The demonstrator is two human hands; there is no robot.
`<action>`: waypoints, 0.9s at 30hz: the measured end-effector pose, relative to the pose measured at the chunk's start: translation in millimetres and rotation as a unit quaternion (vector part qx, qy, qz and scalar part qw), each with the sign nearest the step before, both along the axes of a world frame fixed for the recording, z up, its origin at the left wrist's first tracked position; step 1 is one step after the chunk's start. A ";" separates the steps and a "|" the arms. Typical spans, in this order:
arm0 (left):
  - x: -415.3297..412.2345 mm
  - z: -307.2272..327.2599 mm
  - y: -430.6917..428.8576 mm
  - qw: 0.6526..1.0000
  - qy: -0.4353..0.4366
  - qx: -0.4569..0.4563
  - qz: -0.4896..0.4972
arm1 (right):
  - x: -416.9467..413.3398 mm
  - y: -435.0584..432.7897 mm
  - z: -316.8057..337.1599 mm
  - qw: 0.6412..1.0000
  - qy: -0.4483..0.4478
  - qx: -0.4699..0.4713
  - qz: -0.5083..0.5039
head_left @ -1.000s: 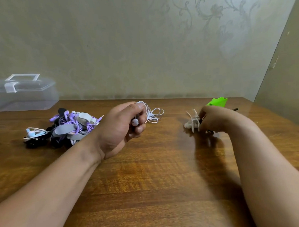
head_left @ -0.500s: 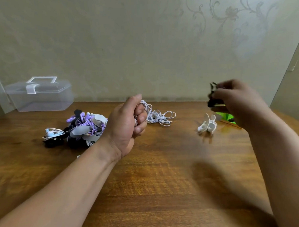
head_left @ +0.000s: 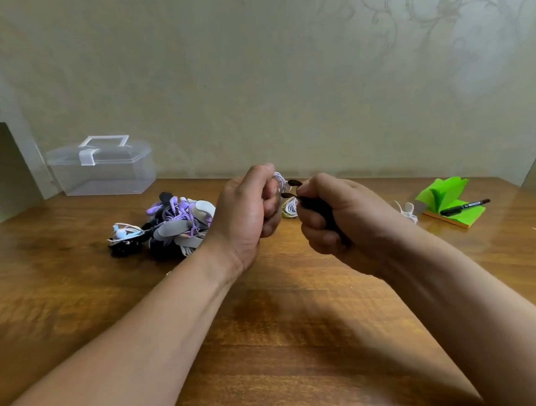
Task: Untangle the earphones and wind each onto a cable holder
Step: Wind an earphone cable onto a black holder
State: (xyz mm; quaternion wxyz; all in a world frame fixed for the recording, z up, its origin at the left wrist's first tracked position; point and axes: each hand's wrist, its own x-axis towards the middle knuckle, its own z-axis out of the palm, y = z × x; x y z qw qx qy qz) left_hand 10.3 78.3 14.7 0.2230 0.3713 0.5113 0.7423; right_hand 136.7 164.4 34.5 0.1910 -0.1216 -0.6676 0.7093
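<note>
My left hand (head_left: 250, 212) is closed around a bundle of white earphone cable (head_left: 280, 181), with more white loops (head_left: 290, 208) hanging just behind it above the wooden table (head_left: 266, 341). My right hand (head_left: 338, 213) grips a black cable holder (head_left: 317, 205), whose two prongs poke out toward the left hand. The two fists are almost touching above the table's middle. A white cable holder (head_left: 409, 210) lies on the table to the right.
A pile of wound earphones on grey, purple and black holders (head_left: 169, 227) lies left of my left hand. A clear plastic box with a lid (head_left: 102, 165) stands at the back left. Green sticky notes (head_left: 447, 199) with a black marker (head_left: 465, 206) sit at the right.
My right hand has carried the black holder from the right side over to the left hand, which lifted a little with the white cable. The view has shifted right and up.
</note>
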 end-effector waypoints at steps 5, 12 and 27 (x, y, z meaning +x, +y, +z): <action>2.3 -3.5 3.3 1.000 -0.002 0.018 0.003 | -0.8 -0.9 -1.7 0.999 0.018 0.012 -0.029; 7.6 -4.4 5.8 0.998 0.022 0.050 0.040 | -3.0 -7.5 -4.4 0.994 0.072 0.027 -0.078; 18.3 -3.5 3.4 0.996 0.064 0.047 0.034 | -2.8 -1.8 -8.9 0.983 0.020 0.125 -0.132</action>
